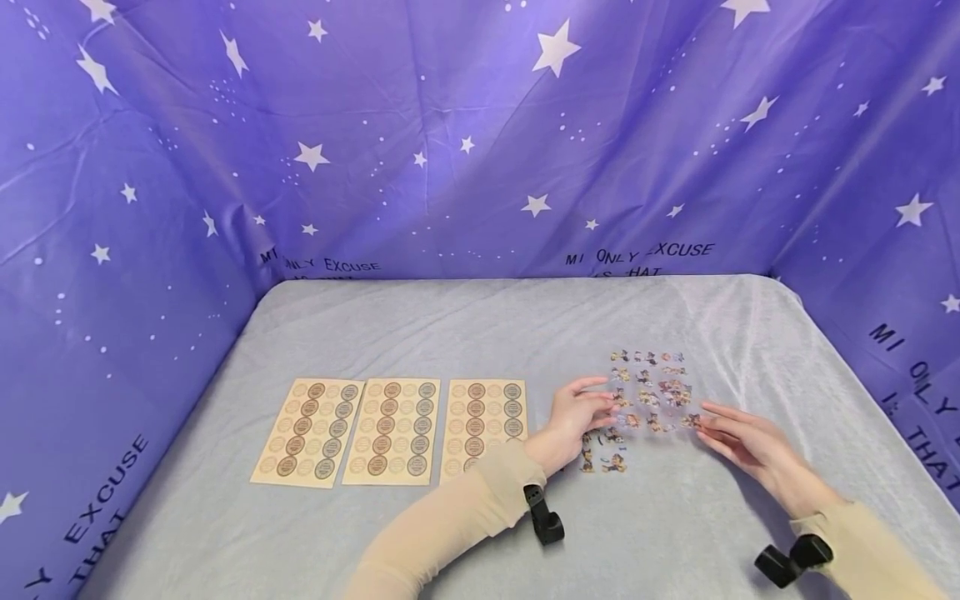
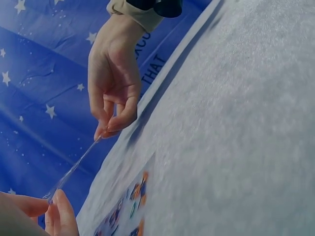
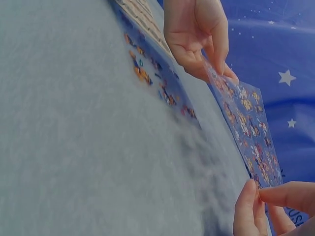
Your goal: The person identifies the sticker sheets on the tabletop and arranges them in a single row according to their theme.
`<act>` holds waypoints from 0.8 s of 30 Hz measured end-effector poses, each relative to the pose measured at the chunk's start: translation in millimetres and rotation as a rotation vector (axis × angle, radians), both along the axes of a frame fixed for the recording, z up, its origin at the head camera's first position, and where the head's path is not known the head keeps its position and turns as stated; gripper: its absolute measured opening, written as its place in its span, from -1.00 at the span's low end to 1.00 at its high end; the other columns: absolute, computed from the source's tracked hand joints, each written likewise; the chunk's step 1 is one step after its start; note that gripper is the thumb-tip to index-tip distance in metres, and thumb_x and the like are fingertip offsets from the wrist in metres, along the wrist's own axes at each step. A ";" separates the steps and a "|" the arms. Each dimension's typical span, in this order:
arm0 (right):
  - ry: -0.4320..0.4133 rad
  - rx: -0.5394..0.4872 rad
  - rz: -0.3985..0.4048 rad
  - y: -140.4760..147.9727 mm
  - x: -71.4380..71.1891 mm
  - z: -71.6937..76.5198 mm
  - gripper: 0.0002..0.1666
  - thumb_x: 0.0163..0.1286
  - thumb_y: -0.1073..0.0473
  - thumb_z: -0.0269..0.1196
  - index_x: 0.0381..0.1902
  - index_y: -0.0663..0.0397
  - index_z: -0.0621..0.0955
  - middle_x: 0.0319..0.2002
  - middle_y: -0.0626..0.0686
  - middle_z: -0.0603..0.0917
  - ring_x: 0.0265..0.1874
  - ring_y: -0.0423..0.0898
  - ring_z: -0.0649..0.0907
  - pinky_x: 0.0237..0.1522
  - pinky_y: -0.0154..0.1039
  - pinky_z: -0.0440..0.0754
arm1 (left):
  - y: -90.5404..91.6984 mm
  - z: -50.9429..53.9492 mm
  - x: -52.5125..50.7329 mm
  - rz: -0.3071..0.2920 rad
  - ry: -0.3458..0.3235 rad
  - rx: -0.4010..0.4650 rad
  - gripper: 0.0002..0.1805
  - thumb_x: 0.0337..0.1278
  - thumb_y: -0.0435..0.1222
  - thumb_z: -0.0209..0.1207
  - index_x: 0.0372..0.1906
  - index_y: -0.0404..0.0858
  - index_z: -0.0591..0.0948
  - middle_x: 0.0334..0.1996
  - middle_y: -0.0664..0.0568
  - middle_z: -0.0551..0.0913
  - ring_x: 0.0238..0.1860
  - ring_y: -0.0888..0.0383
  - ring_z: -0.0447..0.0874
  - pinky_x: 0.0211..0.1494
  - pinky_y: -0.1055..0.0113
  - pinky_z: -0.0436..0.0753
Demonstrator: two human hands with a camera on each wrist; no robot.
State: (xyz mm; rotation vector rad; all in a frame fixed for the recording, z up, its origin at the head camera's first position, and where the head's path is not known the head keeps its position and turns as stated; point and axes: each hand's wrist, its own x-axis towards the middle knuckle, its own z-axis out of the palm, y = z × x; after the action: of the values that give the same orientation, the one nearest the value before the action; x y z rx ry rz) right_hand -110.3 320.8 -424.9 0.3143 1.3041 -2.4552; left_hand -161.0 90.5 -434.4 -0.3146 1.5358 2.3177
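A clear sticker sheet printed with small cartoon figures is held up off the table by both hands. My left hand pinches its left edge between thumb and fingers. At the right edge my right hand pinches the sheet the same way. The left wrist view shows the held sheet nearly edge-on, stretched between the hands. In the right wrist view its printed face is plain to see. A second clear sticker sheet lies on the table beneath, partly hidden by the left hand.
Three cream sheets of round labels lie in a row to the left; the left forearm covers part of the rightmost one. A grey cloth covers the table. A purple star-printed curtain stands behind and along both sides.
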 end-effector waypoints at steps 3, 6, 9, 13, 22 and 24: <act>0.021 -0.020 0.017 6.4 -0.4 -5.3 -0.60 0.20 0.57 -0.02 -0.38 0.11 0.68 -0.39 0.10 0.67 -0.35 -0.10 0.65 -0.19 -0.29 0.59 | 5.7 -0.5 2.6 0.007 -0.014 0.003 -0.64 -0.15 -0.67 0.07 -0.18 -0.34 0.59 -0.43 -0.17 0.65 -0.40 -0.02 0.65 -0.36 0.25 0.64; 0.024 -0.038 0.032 12.2 -0.3 -8.7 -0.61 0.21 0.56 -0.02 -0.38 0.13 0.68 -0.40 0.12 0.67 -0.34 -0.09 0.65 -0.19 -0.29 0.59 | 10.8 -2.4 5.2 0.008 -0.014 -0.001 -0.64 -0.15 -0.68 0.07 -0.19 -0.33 0.59 -0.45 -0.16 0.65 -0.42 0.00 0.65 -0.36 0.24 0.64; 0.032 -0.026 0.045 17.8 1.4 -9.9 -0.62 0.20 0.56 -0.01 -0.38 0.13 0.68 -0.39 0.11 0.68 -0.34 -0.10 0.65 -0.20 -0.29 0.59 | 16.0 -4.9 8.2 0.014 -0.023 0.000 -0.65 -0.15 -0.68 0.07 -0.22 -0.32 0.60 -0.47 -0.15 0.64 -0.45 0.02 0.65 -0.37 0.23 0.64; 0.054 -0.005 0.067 24.4 3.8 -9.8 -0.62 0.19 0.57 -0.01 -0.37 0.14 0.68 -0.38 0.09 0.68 -0.34 -0.10 0.65 -0.20 -0.29 0.60 | 22.6 -7.3 11.4 0.025 -0.035 0.008 -0.65 -0.17 -0.70 0.06 -0.24 -0.33 0.60 -0.49 -0.16 0.64 -0.45 0.00 0.65 -0.36 0.20 0.64; 0.099 -0.070 0.140 37.6 6.1 -13.7 -0.60 0.20 0.60 -0.05 -0.30 0.20 0.66 -0.31 0.13 0.67 -0.27 -0.06 0.65 -0.16 -0.24 0.58 | 29.2 -11.8 17.7 0.024 -0.029 0.015 -0.64 -0.19 -0.71 0.06 -0.21 -0.38 0.58 -0.47 -0.21 0.63 -0.39 -0.09 0.64 -0.38 0.22 0.64; 0.104 -0.079 0.154 39.9 6.2 -14.8 -0.59 0.21 0.60 -0.08 -0.29 0.21 0.66 -0.30 0.14 0.67 -0.26 -0.06 0.65 -0.15 -0.24 0.58 | 29.6 -12.8 18.8 0.025 -0.032 0.015 -0.64 -0.19 -0.72 0.06 -0.22 -0.38 0.58 -0.47 -0.22 0.63 -0.40 -0.08 0.64 -0.38 0.22 0.64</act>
State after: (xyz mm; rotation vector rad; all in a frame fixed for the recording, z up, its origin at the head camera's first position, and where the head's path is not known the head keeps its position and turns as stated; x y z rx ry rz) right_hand -104.1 360.7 -439.7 0.0643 1.2190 -2.4124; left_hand -142.2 120.1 -447.1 -0.3667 1.5076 2.3306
